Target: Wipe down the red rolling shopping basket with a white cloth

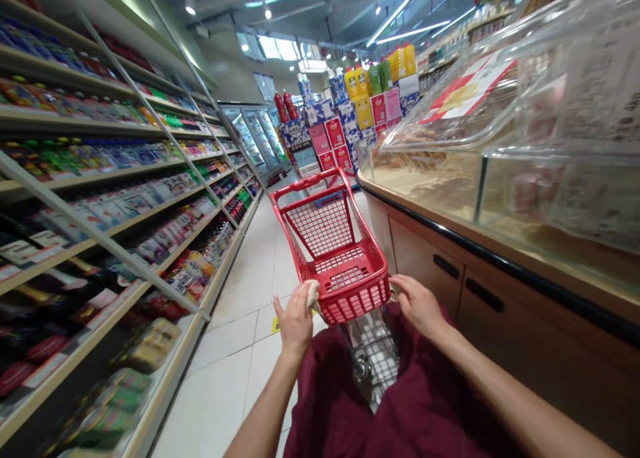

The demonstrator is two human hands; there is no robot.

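The basket lies straight ahead, between the two hands and just beyond them, above the floor in the aisle. Its long axis runs away from the person and leans a little left, from the near rim to the handle at the far end. Both hands are at the near end, one to each corner, so the handle is well apart from either grip.

The left hand is at the near left corner. Its grip is closed on a cloth, which lies against the outside of the rim there. The fingers point up and away, one stands out to the left, and the forearm rises from below.

The right hand is at the near right corner, back of the hand up, fingers reaching left to the rim. The fingertips seem to touch it, but I cannot tell whether this grip is clamped on the rim, or whether something pale is pinched there. The forearm comes in from the lower right, more slanted than the left one.

Under the basket, the metal frame stands between the person's knees. The shelves edge the floor on the left; a cabinet edges it on the right.
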